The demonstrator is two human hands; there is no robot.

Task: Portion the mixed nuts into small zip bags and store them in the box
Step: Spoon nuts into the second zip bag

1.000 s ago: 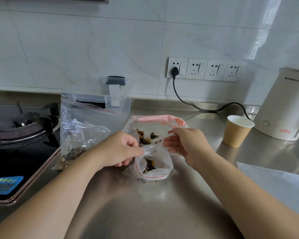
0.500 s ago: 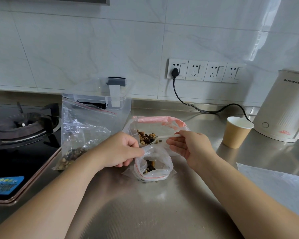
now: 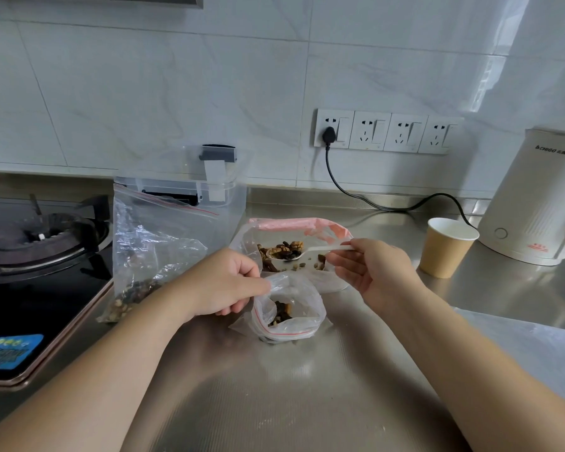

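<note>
We note the left hand [image 3: 224,283] pinching the small zip bag [image 3: 287,313] open on the tabletop [image 3: 307,386]; the right hand [image 3: 371,275] pinches a loaded spoon [image 3: 286,252] above the supply bag [image 3: 294,252]. We advise keeping the spoon level and tipping low inside the mouth.

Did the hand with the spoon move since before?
Yes. The right hand lifted the spoon of nuts out of the pink-topped bag, edging toward the paper cup.

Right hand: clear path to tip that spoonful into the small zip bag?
Probably yes. The right hand holds the loaded spoon just behind the small zip bag, whose mouth the left hand holds open. Nothing lies between them.
</note>
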